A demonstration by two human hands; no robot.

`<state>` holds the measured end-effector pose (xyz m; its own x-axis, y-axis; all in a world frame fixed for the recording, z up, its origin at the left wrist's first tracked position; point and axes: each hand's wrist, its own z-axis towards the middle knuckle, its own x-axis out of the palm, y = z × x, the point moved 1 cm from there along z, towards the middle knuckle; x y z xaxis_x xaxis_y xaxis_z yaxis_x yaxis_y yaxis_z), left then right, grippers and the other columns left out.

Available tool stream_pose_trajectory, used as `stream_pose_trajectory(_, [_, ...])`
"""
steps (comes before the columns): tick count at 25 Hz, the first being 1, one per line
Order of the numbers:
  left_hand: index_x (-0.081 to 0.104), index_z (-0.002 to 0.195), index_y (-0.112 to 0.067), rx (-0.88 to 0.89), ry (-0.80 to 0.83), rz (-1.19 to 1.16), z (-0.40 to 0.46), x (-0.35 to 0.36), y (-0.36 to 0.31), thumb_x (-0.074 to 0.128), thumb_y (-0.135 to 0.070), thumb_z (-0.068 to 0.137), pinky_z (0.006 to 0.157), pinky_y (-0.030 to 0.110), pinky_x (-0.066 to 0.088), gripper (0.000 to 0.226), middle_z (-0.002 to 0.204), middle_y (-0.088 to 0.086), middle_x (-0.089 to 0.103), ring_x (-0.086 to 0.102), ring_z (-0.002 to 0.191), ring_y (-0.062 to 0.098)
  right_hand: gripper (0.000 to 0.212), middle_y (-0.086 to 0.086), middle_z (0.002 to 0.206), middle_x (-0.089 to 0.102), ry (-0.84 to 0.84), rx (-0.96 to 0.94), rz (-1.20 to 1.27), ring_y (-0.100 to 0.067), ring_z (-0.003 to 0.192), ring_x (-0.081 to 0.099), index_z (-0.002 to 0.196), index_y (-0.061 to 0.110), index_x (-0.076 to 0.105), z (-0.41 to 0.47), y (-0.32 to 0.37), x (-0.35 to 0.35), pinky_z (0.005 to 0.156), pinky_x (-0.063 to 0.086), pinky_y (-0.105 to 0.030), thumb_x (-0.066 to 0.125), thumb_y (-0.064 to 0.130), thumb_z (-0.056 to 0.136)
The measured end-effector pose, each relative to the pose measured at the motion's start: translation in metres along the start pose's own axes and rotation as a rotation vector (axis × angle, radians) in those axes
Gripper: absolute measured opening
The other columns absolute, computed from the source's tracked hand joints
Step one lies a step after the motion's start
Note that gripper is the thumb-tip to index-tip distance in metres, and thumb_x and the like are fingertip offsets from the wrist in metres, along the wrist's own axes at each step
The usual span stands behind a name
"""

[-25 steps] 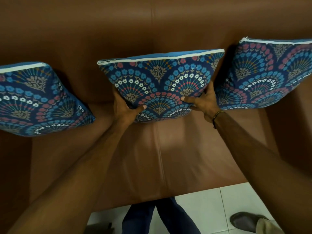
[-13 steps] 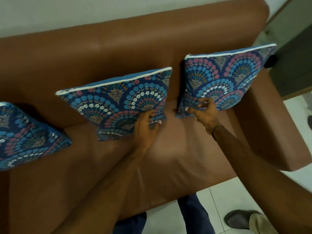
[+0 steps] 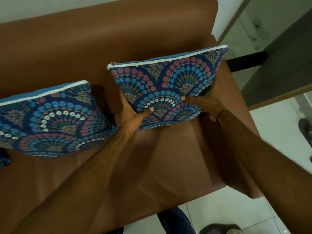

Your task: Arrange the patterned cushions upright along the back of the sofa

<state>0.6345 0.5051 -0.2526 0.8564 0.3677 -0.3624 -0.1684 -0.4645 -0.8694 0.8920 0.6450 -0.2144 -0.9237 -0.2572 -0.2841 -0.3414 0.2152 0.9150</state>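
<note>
Two blue patterned cushions with white top piping stand upright against the back of the brown leather sofa (image 3: pixel 104 41). The right cushion (image 3: pixel 168 81) stands at the sofa's right end beside the armrest, and both hands grip it. My left hand (image 3: pixel 131 112) clasps its lower left edge with the thumb on the front. My right hand (image 3: pixel 207 100) clasps its lower right side, a bracelet on the wrist. The middle cushion (image 3: pixel 54 119) leans on the backrest to the left, untouched. A sliver of a third cushion (image 3: pixel 4 160) shows at the far left edge.
The sofa's right armrest (image 3: pixel 236 98) sits close behind the held cushion. White tiled floor (image 3: pixel 228 213) lies in front, with my shoe (image 3: pixel 219 229) and trouser leg at the bottom. A wood-framed glass partition (image 3: pixel 270 48) stands to the right.
My left hand left the middle cushion and joined my right hand on the right cushion. The view swung right, so the leftmost cushion has nearly left the frame.
</note>
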Motion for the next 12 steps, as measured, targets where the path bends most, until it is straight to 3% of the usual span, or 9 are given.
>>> stream_pose_trajectory(2, [0.009, 0.167, -0.025, -0.030, -0.033, -0.017, -0.006, 0.014, -0.012, 0.095, -0.043, 0.076, 0.126, 0.036, 0.038, 0.127, 0.166, 0.000, 0.040, 0.044, 0.149, 0.015, 0.114, 0.005, 0.146, 0.056, 0.030, 0.001, 0.029, -0.005, 0.127, 0.060, 0.151, 0.029, 0.030, 0.008, -0.004, -0.006, 0.101, 0.056, -0.025, 0.100, 0.012, 0.063])
stream_pose_trajectory(5, [0.014, 0.165, -0.009, -0.003, -0.077, -0.021, -0.010, 0.027, -0.014, 0.090, -0.022, 0.084, 0.106, -0.001, 0.035, 0.112, 0.159, 0.001, 0.042, 0.043, 0.138, 0.008, 0.118, 0.003, 0.150, 0.056, -0.002, -0.006, 0.047, -0.012, 0.135, 0.057, 0.152, 0.031, 0.033, 0.014, -0.013, -0.008, 0.110, 0.053, -0.041, 0.103, 0.024, 0.058])
stream_pose_trajectory(6, [0.015, 0.165, -0.007, 0.002, -0.086, -0.012, -0.011, 0.029, -0.015, 0.089, -0.021, 0.085, 0.099, -0.007, 0.033, 0.110, 0.159, 0.003, 0.043, 0.042, 0.136, 0.007, 0.115, 0.002, 0.148, 0.057, -0.022, -0.001, 0.035, -0.013, 0.134, 0.058, 0.150, 0.031, 0.037, 0.013, -0.016, -0.007, 0.110, 0.053, -0.043, 0.104, 0.026, 0.056])
stream_pose_trajectory(8, [0.012, 0.166, -0.010, -0.013, -0.084, 0.005, -0.007, 0.026, -0.010, 0.090, -0.024, 0.085, 0.102, 0.001, 0.035, 0.114, 0.163, 0.006, 0.042, 0.042, 0.137, 0.009, 0.118, 0.004, 0.145, 0.061, -0.049, 0.047, 0.033, -0.012, 0.131, 0.061, 0.150, 0.027, 0.041, 0.011, -0.020, -0.001, 0.108, 0.055, -0.043, 0.105, 0.037, 0.051])
stream_pose_trajectory(10, [0.006, 0.167, -0.025, -0.021, -0.046, 0.001, -0.014, 0.011, -0.017, 0.093, -0.043, 0.078, 0.118, 0.025, 0.040, 0.126, 0.165, 0.001, 0.042, 0.045, 0.145, 0.016, 0.123, 0.007, 0.143, 0.062, -0.058, 0.075, 0.019, -0.011, 0.129, 0.062, 0.151, 0.028, 0.042, 0.005, -0.016, 0.004, 0.108, 0.055, -0.043, 0.105, 0.046, 0.046])
stream_pose_trajectory(12, [0.001, 0.165, -0.042, 0.012, -0.040, -0.025, -0.023, -0.007, -0.021, 0.093, -0.056, 0.070, 0.120, 0.050, 0.046, 0.133, 0.165, -0.002, 0.044, 0.050, 0.147, 0.022, 0.125, 0.008, 0.140, 0.064, -0.073, 0.111, 0.019, -0.013, 0.126, 0.064, 0.149, 0.031, 0.043, -0.006, -0.007, 0.007, 0.108, 0.054, -0.046, 0.103, 0.052, 0.042])
